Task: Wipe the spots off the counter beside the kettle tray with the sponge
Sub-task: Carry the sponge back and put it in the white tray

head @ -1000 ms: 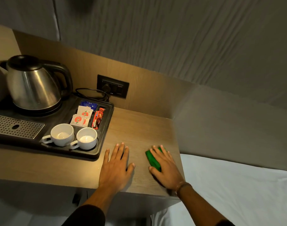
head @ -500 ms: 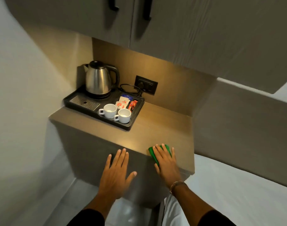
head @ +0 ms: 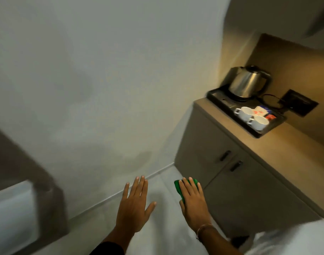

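Fingers splayed, my left hand [head: 132,208] hangs empty, my right hand [head: 193,203] beside it presses the green sponge [head: 179,187] under its palm, and the counter [head: 295,144] lies up-right, nearer that right hand.

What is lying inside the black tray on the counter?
The black tray holds a steel kettle, two white cups and some sachets. The cups hide whatever lies behind them.

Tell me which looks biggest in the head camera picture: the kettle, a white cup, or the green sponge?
1. Kettle, clearly biggest.
2. and 3. White cup and green sponge: unsure. The right hand hides most of the sponge, and it is nearer the camera.
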